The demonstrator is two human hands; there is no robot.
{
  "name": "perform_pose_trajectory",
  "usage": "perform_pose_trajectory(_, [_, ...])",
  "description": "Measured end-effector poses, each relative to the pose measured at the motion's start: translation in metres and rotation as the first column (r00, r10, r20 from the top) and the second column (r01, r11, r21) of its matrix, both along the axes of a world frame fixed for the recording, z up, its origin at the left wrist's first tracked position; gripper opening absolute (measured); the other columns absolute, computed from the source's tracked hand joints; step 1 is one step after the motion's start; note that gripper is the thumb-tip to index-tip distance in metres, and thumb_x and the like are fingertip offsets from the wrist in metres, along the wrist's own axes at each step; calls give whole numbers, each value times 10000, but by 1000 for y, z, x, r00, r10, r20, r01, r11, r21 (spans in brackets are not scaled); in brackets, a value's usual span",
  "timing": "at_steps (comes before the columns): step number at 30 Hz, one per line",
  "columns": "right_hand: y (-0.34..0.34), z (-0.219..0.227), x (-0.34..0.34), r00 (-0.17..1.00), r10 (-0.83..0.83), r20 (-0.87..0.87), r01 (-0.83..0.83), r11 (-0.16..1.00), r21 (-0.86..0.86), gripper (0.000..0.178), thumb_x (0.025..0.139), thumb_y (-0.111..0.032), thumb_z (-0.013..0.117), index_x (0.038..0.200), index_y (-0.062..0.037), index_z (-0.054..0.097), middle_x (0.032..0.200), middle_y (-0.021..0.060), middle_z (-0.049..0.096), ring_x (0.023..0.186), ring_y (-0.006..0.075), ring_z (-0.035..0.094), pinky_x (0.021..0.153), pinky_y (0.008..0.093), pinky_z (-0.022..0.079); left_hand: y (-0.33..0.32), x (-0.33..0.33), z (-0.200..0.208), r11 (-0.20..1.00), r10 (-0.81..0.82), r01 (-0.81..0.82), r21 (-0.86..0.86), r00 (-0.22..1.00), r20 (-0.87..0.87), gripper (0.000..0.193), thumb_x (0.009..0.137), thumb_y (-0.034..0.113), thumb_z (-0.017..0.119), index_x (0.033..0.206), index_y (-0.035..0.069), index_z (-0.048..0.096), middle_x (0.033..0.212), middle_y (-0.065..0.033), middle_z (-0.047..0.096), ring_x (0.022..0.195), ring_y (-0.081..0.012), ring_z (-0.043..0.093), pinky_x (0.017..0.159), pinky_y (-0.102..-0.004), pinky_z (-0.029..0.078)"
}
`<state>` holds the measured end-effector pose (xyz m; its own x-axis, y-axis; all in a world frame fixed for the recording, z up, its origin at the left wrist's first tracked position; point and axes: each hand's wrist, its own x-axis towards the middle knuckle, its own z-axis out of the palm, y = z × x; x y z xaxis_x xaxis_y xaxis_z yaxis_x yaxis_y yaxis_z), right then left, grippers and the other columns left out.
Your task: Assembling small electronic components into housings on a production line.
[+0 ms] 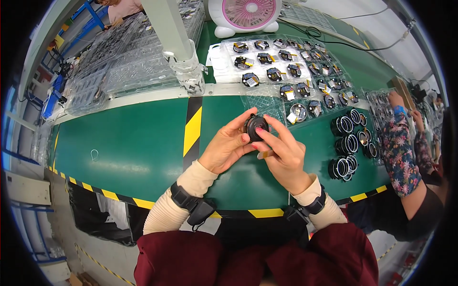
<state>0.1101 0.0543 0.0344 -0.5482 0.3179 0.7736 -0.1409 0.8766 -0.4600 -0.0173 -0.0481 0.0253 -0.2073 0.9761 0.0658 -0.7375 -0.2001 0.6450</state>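
A small round black part is held up over the green bench by both my hands. Fingers and thumb of my left hand close around its left side and underside. My right hand grips it from the right, with a fingertip pressed on its dark face. An amber flex strip sticks out below, by the right fingers; I cannot tell whether it joins the round part. Just beyond the hands, a clear plastic tray carries several round black assemblies with white and amber pieces, such as a nearby one.
Stacks of black and silver rings stand at the right, near a co-worker's flowered sleeve. A pink-and-white fan stands at the back. A wrapped post rises beyond the bench. A thin loop lies at left on the green bench.
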Motion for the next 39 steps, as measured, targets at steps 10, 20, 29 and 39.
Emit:
perform_pose_trajectory(10, [-4, 16, 7, 996, 10, 89, -14, 998, 54, 299, 648, -66, 745, 930, -34, 652, 1074, 171, 588, 700, 216, 641, 511, 253, 498, -3, -2, 3, 999, -44, 44, 0, 998, -46, 658, 805, 157, 644, 1358, 82, 294, 1238, -89, 466, 1126, -213, 487, 934, -356, 436])
perform_pose_trajectory(20, [-1, 12, 6, 999, 26, 25, -28, 995, 95, 317, 651, -81, 732, 956, -79, 646, 1078, 147, 586, 623, 190, 626, 466, 244, 471, -4, -1, 3, 998, -66, 66, 0, 998, -18, 671, 800, 167, 649, 1360, 87, 288, 1252, -94, 458, 1139, -226, 481, 934, -358, 436])
perform_pose_trajectory(29, [-5, 17, 10, 995, 23, 97, -31, 996, 87, 303, 654, -77, 742, 937, -22, 649, 1071, 198, 583, 673, 221, 634, 509, 252, 491, -5, 0, 5, 999, -51, 51, -1, 999, -18, 655, 796, 159, 654, 1347, 85, 308, 1250, -84, 454, 1135, -218, 482, 907, -342, 456])
perform_pose_trajectory(39, [-5, 17, 12, 992, 13, 125, -25, 995, 97, 327, 647, -78, 737, 957, -30, 645, 1080, 208, 577, 664, 221, 634, 504, 253, 488, -6, 2, 4, 999, -44, 44, 3, 999, -14, 641, 788, 138, 662, 1333, 87, 329, 1226, -71, 463, 1116, -197, 488, 886, -334, 471])
